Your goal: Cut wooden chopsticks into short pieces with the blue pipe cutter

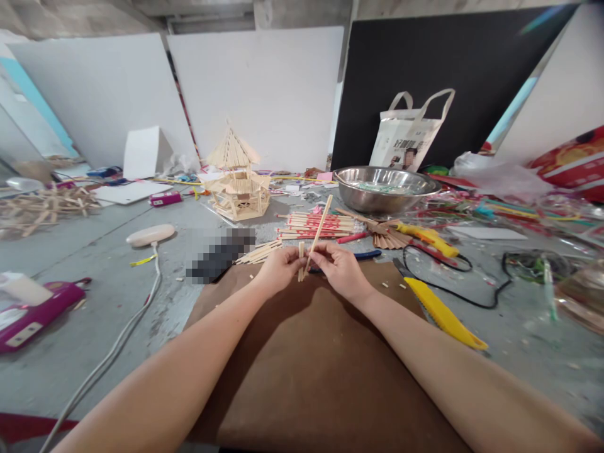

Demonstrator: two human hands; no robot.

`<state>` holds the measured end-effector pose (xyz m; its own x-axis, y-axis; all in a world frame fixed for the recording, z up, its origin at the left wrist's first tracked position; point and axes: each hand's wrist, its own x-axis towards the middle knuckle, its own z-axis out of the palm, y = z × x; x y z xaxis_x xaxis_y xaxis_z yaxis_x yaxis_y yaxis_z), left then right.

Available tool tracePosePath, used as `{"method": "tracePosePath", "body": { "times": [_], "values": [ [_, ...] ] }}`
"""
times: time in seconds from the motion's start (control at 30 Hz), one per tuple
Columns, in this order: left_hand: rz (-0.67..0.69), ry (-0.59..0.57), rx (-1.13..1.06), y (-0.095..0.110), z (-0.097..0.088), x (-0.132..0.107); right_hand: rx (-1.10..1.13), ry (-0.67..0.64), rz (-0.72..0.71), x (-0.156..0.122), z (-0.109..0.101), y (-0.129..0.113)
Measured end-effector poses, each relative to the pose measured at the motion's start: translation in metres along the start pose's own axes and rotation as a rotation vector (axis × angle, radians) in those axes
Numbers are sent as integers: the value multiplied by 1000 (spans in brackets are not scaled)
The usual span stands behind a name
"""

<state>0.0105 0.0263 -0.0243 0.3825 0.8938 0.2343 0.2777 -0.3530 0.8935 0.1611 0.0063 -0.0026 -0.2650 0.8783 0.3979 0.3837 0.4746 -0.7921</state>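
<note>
Over the far edge of a brown board (311,358), my left hand (279,269) pinches a short wooden stick piece (301,261) held upright. My right hand (340,270) pinches a long wooden chopstick (319,231) that slants up and to the right, its lower end against the short piece. Both hands are closed, fingertips nearly touching. Just behind them lies a bundle of chopsticks in red-printed wrappers (317,225) and a loose heap of bare sticks (259,252).
A chopstick pavilion model (236,179) stands at the back centre, a steel bowl (384,187) to its right, a white tote bag (409,135) behind. A yellow cutter (443,314) and black cable (472,296) lie right; a white cable (113,352) and magenta tool (33,314) left.
</note>
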Motion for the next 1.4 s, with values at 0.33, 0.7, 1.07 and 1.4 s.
{"method": "tracePosePath", "body": {
  "times": [0.33, 0.7, 1.07, 1.4],
  "values": [
    [23, -61, -57, 9, 0, -2, 241, 81, 106, 2, 6, 7],
    [22, -106, -75, 15, 1, -3, 150, 38, -22, 2, 2, 8],
    [86, -115, 76, 21, -2, -5, 131, 79, 7, 2, 4, 9],
    [103, -91, 155, 14, -2, -4, 196, 62, 78, 2, 3, 0]
  ]
}}
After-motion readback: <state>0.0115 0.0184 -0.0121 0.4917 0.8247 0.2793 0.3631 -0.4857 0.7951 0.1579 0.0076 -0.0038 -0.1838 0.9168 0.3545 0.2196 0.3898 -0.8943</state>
